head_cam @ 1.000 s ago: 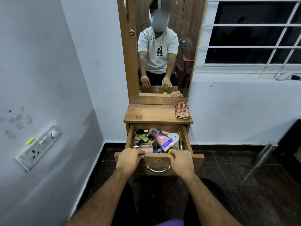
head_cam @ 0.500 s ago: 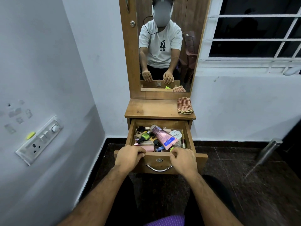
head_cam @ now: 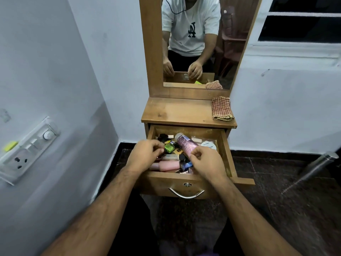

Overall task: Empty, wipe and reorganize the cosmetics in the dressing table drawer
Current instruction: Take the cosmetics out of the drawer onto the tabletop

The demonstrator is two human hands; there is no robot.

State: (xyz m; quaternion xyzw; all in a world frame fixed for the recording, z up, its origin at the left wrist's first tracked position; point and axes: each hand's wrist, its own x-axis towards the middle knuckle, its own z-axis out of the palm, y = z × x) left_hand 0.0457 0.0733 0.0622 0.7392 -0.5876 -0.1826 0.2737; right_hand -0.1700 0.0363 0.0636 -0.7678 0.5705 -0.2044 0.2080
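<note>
- Left hand hovered over the drawer at frame centre, fingers curled above the green bottle; whether it gripped anything could not be told.
- Right hand reached in beside the pink tube, fingers curled; its grasp could not be told either.
- Cosmetics filled the open drawer; a pink bottle lay near its front.
- Checked cloth lay on the tabletop, right of centre.

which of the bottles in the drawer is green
The small green bottle near the drawer's back left, beside the left hand; the bottles around it are pink or dark.
</note>
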